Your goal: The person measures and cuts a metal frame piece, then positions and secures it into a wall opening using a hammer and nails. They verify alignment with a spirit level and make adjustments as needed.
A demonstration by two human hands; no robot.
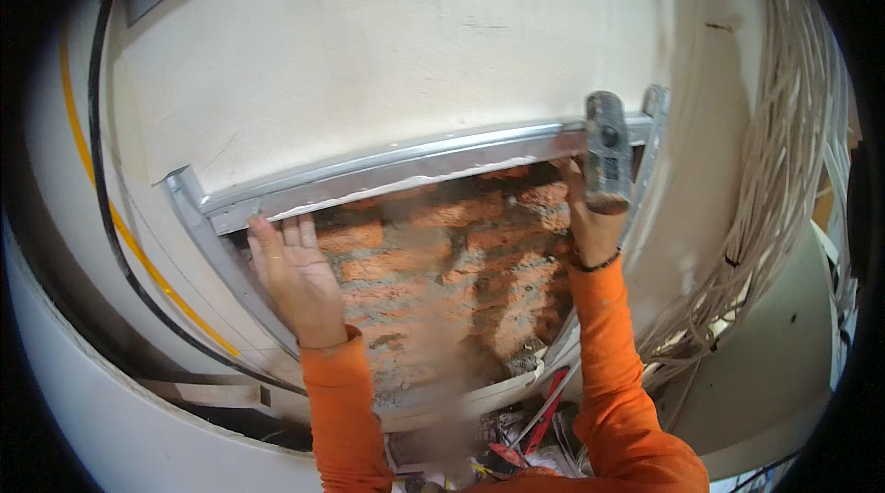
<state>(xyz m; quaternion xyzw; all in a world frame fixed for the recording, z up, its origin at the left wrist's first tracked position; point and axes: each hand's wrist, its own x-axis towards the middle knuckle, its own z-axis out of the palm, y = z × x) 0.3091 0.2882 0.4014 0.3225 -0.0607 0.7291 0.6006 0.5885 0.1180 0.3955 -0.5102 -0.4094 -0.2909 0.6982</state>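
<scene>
A silvery metal channel [406, 169] spans the opening, tilted up to the right. At its lower left part is my left hand [300, 281], thumb against the front face and fingers reaching up at the lower edge. My right hand [595, 225] is raised at the channel's right end, fingers near its underside. In front of it is a hammer with a worn grey steel head [608, 175]. The hammer's handle and most of my right-hand grip are hidden behind the head. Upright metal profiles meet the channel at the left [226, 258] and right [656, 124].
Rough brickwork [461, 262] shows below the channel, a white board [396, 59] above. Bundled pale cables [770, 161] hang at the right; black [100, 142] and yellow [152, 272] cables run down the left. A red tool [548, 408] lies among clutter at the bottom.
</scene>
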